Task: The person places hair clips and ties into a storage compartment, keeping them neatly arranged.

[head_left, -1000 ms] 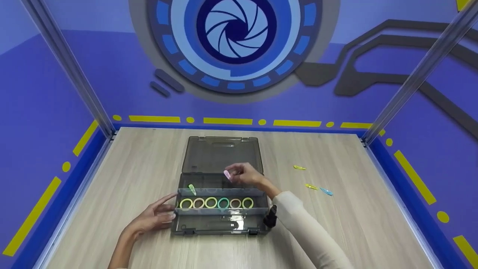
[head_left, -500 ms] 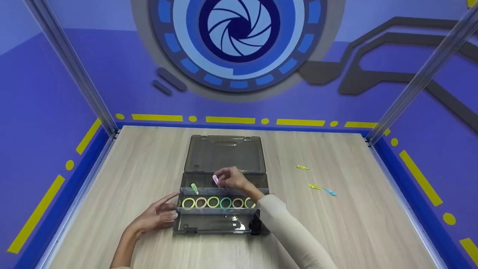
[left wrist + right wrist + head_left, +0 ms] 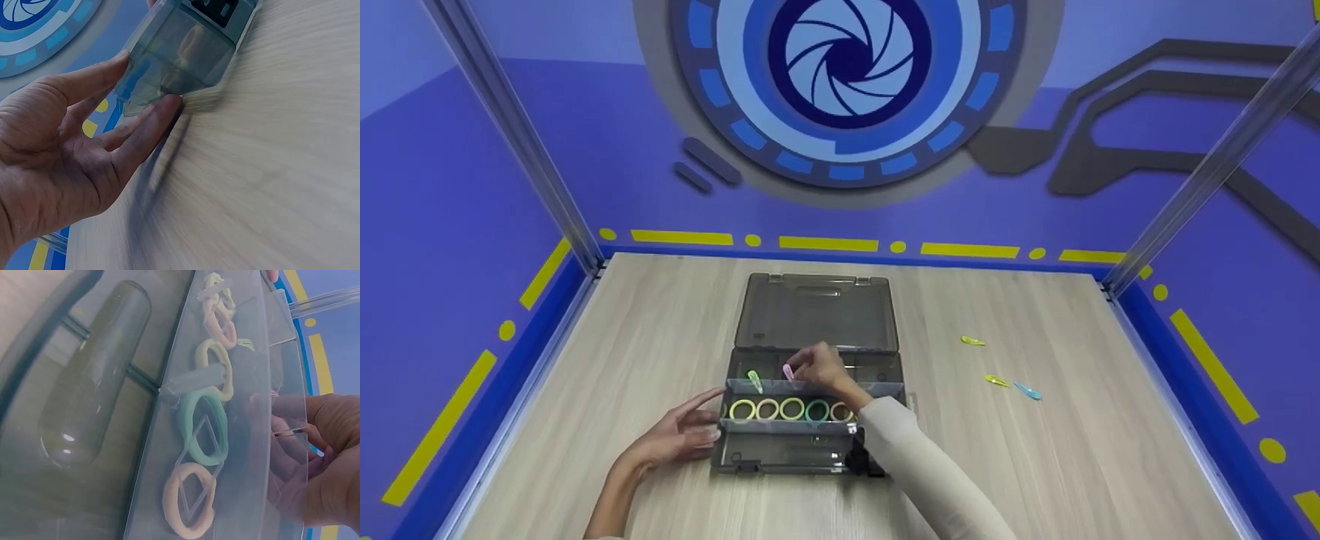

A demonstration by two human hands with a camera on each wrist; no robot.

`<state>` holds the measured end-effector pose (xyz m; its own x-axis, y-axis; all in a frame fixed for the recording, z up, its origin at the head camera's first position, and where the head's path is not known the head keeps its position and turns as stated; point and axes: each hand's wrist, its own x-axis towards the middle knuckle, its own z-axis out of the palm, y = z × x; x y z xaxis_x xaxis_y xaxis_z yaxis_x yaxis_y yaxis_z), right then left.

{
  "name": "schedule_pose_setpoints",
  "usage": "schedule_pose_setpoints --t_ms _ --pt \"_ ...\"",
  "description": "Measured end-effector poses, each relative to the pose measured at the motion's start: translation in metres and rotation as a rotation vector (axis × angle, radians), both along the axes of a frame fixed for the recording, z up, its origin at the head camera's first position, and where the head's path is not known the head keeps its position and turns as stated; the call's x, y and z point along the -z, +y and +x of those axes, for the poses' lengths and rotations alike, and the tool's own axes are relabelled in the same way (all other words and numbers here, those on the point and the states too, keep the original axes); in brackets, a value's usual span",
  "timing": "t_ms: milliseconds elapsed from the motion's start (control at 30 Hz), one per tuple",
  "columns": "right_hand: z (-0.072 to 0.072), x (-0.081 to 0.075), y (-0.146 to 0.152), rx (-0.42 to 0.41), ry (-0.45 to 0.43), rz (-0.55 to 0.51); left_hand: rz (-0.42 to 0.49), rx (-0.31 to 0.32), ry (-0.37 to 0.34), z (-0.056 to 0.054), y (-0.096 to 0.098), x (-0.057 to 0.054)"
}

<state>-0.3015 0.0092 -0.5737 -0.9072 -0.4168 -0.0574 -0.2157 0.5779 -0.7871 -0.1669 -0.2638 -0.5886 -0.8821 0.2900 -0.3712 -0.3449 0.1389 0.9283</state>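
The person's right hand pinches a pink hair clip in its fingers, by the rear wall of a translucent compartment in the open smoky case, where a green clip leans near a row of coloured rings. The left hand, fingers extended and spread, touches the case's left end. Two yellow clips and a blue one lie on the table to the right

One clip is showing pink, the rings yellow, peach and teal, the box grey (rather smoky).
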Motion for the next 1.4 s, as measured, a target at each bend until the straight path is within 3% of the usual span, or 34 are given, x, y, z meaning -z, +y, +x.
schedule_pose_setpoints --t_ms 367,800,1100,1400 --pt "0.004 0.001 -0.003 0.067 0.054 0.104 0.03 0.0 -0.005 0.001 0.004 0.002" --pt "0.005 -0.003 0.004 0.06 0.055 0.078 0.051 0.018 0.02 0.001 0.003 0.002" --pt "0.006 -0.015 0.018 0.009 -0.001 -0.033 0.007 0.013 0.019 0.002 0.001 0.002" --pt "0.011 -0.026 0.043 0.003 0.072 -0.154 0.0 0.002 0.021 0.003 -0.001 0.002"
